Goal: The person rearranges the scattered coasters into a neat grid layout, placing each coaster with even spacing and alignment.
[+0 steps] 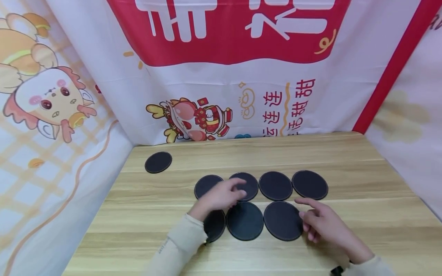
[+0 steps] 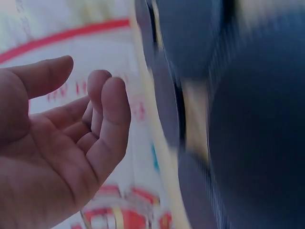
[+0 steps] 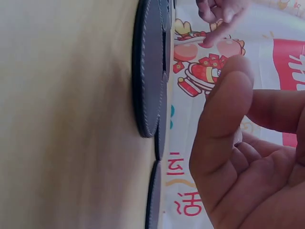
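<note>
Round black coasters with stitched edges lie flat on the table in two rows, several in the back row and three in front. My left hand (image 1: 222,194) hovers over the left part of the rows, above a back-row coaster (image 1: 250,188), fingers bent loosely with nothing in them. It partly hides the left front coaster (image 1: 215,226). To the right, my right hand (image 1: 322,220) is beside the right front coaster (image 1: 283,221), index finger extended toward the back-row coaster (image 1: 310,184). In the right wrist view its fingers are loosely curved around nothing, apart from the coasters.
One more black coaster (image 1: 158,162) lies apart at the table's back left. The wood-grain table (image 1: 138,230) meets a printed white cloth (image 1: 221,76) at the back. Cloth also hangs along the left and right sides.
</note>
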